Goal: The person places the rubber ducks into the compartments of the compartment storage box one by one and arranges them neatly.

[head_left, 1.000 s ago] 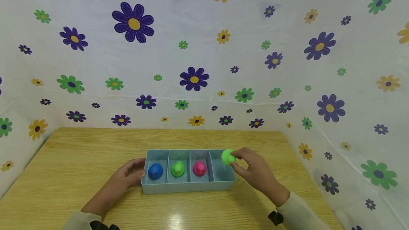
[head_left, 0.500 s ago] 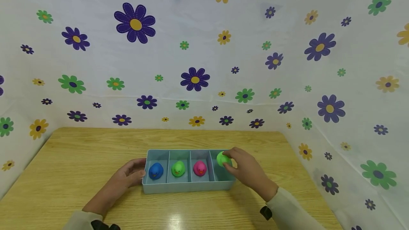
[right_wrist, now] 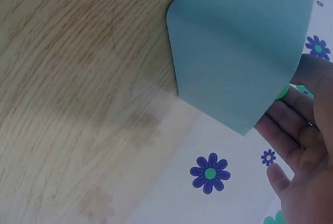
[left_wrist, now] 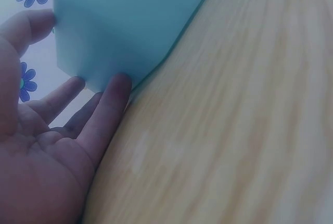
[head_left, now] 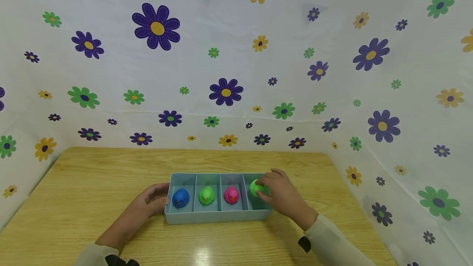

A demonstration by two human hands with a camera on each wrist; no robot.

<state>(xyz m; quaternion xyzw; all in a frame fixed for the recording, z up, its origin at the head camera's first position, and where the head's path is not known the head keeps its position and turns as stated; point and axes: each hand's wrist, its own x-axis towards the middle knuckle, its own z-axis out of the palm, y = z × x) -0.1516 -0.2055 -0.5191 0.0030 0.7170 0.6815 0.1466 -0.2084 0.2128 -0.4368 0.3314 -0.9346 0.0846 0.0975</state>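
A light blue tray (head_left: 218, 216) with a row of compartments stands on the table. In its first three compartments sit a blue rubber duck (head_left: 180, 198), a green rubber duck (head_left: 206, 196) and a pink rubber duck (head_left: 231, 195). My right hand (head_left: 282, 194) pinches a bright green rubber duck (head_left: 254, 188) inside the rightmost compartment; fingers cover part of it. At the tray's left end, my left hand (head_left: 148, 204) touches the wall with extended fingertips (left_wrist: 122, 81) and thumb. The right wrist view shows the tray's end wall (right_wrist: 234, 52), with only a green sliver of duck beside the fingers.
The wooden table (head_left: 111, 167) extends around the tray. A white cloth (head_left: 192, 65) printed with flowers hangs behind it and along both sides.
My right hand has moved left and lower, bringing the bright green duck from the tray's right rim down into the rightmost compartment. The left hand stays at the tray's left end.
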